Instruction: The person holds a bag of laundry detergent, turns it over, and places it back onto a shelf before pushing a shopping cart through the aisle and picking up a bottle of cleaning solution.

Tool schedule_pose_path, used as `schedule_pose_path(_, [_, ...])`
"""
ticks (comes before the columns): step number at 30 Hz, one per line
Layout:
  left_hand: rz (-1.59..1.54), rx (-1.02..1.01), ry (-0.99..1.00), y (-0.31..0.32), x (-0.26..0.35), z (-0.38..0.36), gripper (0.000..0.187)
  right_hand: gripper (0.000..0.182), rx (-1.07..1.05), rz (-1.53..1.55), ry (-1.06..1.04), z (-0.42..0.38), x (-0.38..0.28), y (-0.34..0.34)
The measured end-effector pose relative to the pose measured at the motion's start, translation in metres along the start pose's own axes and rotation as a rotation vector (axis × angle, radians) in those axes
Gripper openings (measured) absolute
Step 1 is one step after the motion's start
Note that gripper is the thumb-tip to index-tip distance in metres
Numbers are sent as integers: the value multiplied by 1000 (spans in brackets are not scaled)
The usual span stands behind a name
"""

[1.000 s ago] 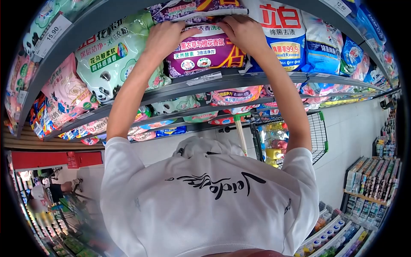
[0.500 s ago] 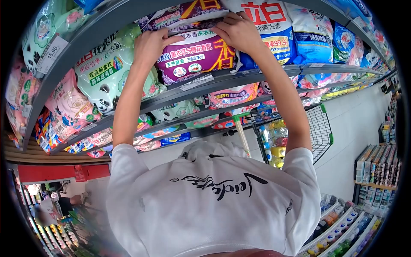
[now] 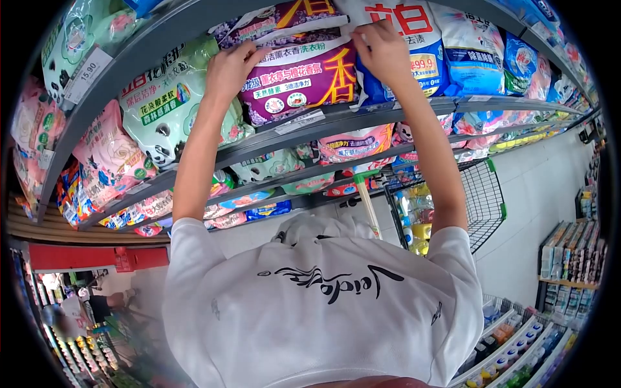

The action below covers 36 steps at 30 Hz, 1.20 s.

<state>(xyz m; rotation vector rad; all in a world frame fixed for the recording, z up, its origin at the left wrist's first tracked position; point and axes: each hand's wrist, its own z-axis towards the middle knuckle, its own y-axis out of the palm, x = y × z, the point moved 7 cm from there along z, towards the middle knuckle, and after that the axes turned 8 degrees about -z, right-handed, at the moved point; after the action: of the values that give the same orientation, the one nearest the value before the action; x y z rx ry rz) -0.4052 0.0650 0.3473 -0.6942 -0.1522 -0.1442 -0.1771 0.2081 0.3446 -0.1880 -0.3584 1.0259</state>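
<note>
A purple and white bag of washing powder (image 3: 294, 81) stands on the shelf in front of me, printed with large yellow lettering. At its upper left corner, my left hand (image 3: 231, 68) has its fingers curled in a pinch on the edge. My right hand (image 3: 381, 52) is at the upper right corner, thumb and forefinger closed there, overlapping a blue and white bag (image 3: 424, 58) beside it. Behind the purple bag lies another purple bag (image 3: 281, 18). A green panda-printed bag (image 3: 171, 107) leans close to my left wrist. My fingertips are partly hidden.
The grey shelf edge (image 3: 336, 115) carries a price label (image 3: 299, 121). Lower shelves hold more detergent bags (image 3: 356, 143). A shopping cart (image 3: 482, 200) with bottles stands below my right arm. Another person (image 3: 74, 317) is at lower left, and a display rack (image 3: 569, 252) stands at right.
Both hands have moved outward from the bag's top edge to its corners, the right one farther. More of the bag's upper printing shows. The bag stays in nearly the same place.
</note>
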Motion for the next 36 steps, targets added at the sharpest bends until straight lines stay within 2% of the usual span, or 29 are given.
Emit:
schedule_pose_path(4, [27, 132, 127, -11, 14, -2, 24, 9, 8, -9, 99, -11, 19, -20])
schedule_pose_path(5, [-1, 135, 80, -13, 17, -2, 19, 8, -18, -10, 154, -15, 23, -21])
schedule_pose_path(8, [-68, 166, 159, -11, 48, -5, 14, 8, -53, -11, 168, -19, 19, -24])
schedule_pose_path(9, [-12, 66, 196, -6, 62, -6, 12, 8, -59, 5, 162, -20, 16, -23])
schedule_pose_path(12, [-87, -125, 333, 19, 89, -22, 23, 9, -57, 50, 132, -21, 4, -16])
schedule_pose_path(15, [-121, -272, 375, 27, 109, -36, 41, 11, -33, 75, 119, -17, -4, -17])
schedule_pose_path(17, [-75, -266, 379, 30, 108, -41, 47, 13, -24, 86, 64, -11, -12, -20])
schedule_pose_path(19, [27, -316, 333, 33, 100, -45, 59, 19, -45, 128, 4, -7, -26, -21])
schedule_pose_path(22, [109, -186, 205, 28, 87, -45, 63, 41, -144, 70, -108, -8, -61, -14])
schedule_pose_path(25, [189, -113, 115, 27, 72, -48, 64, 54, -210, -30, -100, -10, -78, -2])
schedule_pose_path(28, [249, -121, 73, 26, 54, -54, 64, 60, -273, -138, -113, -18, -79, 9])
schedule_pose_path(36, [294, -103, -17, 27, 40, -65, 65, 63, -310, -145, -95, -18, -76, 21])
